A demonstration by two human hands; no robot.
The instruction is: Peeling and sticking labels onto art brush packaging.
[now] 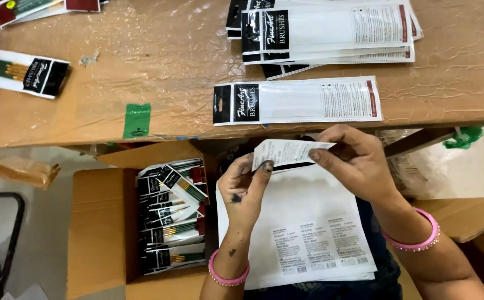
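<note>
L hand [243, 189] & R hand [353, 164] pinch white label [287, 151] over label sheet [303, 222] on lap. Empty pouch [297, 101] on table [164, 61]; box [94, 222] w/ packed brushes [172, 216] at left.

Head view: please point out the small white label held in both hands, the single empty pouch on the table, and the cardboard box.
small white label [286, 151], head view, its middle.
single empty pouch [300, 101], head view, clear centre.
cardboard box [94, 222], head view, left flap.

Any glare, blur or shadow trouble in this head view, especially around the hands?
Head view: even lighting; the clear plastic film over the brown table throws mild wrinkled glare. Left hand and right hand look sharp, pinching a small white label. Space under the table edge lies in shadow. Edges bend slightly, like wide-angle distortion.
</note>
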